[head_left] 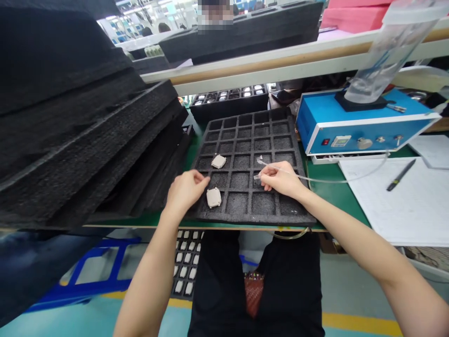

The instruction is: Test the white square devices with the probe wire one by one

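A black foam tray with square compartments lies before me. Two pale, square, watch-like cases sit in its left part, one farther back and one near the front. My left hand is at the tray's left edge, fingers curled and thumb close to the index finger; whatever is between them, if anything, is hidden. Over the right-middle compartments, my right hand pinches a small clear piece. A thin clear tube runs across that hand, its small clear end just beyond the fingers.
Tall stacks of black foam crowd the left. A blue control box carrying a clear cylinder stands at the right, behind papers and a pen. Another filled tray sits under the shelf.
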Tool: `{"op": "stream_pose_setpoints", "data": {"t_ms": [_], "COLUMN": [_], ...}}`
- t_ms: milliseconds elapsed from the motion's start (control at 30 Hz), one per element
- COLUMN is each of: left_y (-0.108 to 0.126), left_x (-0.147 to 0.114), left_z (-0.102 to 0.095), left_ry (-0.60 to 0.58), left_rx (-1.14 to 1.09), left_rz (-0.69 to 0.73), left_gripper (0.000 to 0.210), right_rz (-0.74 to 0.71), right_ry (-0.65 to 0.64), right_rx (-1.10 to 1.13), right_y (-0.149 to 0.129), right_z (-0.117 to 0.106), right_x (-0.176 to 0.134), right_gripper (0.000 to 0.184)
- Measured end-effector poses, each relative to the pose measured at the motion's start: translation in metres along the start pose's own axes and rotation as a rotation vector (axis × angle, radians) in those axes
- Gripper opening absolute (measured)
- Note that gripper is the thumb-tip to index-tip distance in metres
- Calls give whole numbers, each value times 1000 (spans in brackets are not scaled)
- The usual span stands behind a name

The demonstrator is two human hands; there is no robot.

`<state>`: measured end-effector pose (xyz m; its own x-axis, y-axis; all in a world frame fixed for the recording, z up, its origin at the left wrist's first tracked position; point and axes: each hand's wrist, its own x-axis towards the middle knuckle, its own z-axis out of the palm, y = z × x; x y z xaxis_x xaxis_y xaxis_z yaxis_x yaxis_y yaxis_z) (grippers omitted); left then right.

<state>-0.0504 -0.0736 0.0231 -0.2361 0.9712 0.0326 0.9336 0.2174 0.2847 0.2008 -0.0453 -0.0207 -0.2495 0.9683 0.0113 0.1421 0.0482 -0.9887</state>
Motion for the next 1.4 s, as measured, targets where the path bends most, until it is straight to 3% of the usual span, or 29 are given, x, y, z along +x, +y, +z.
{"op": "stream_pose_setpoints", "data": {"t_ms": [133, 267, 467, 567, 600, 667, 733, 767, 867, 1000, 1400], "left_y": [-7, -7, -8, -13, -13, -10, 2, 11, 40, 61, 56], "left_x": [-31, -39, -37, -37, -37, -36, -34, -33, -29, -28, -27], "left_z": [1, 10, 13, 8, 6, 3, 5, 8, 29, 56, 62], "left_ry": [-117, -186, -264, -353, -318, -113, 75, 95, -79, -252, -311], "left_rx": [-37, -189, -347, -436, -422, -417, -584, -732, -1133, -1235, -1213], "left_rz": [93, 211, 129, 97, 79, 41, 52, 77, 127, 162, 230], "left_gripper": [33, 38, 44, 34, 30, 27, 29, 30, 33, 29, 24], "right_rz": [-5, 0, -16, -19, -17, -13, -19, -25, -37, -81, -102], "right_ry": [-16, -18, -29, -26, -30, -40, -41, -36, -5, 6, -1], "right_rx": [-63, -67, -73, -66, -63, -59, -57, -52, -24, -63, -102], "right_y": [1, 2, 1, 0, 0, -1, -1, -1, -1, 1, 1], "right_z": [0, 0, -1, 0, 0, 0, 0, 0, -1, -2, 1], "right_x": [0, 0, -1, -2, -2, -2, -2, -2, -1, -2, -4], "right_gripper": [8, 8, 7, 7, 6, 7, 7, 7, 6, 7, 6]}}
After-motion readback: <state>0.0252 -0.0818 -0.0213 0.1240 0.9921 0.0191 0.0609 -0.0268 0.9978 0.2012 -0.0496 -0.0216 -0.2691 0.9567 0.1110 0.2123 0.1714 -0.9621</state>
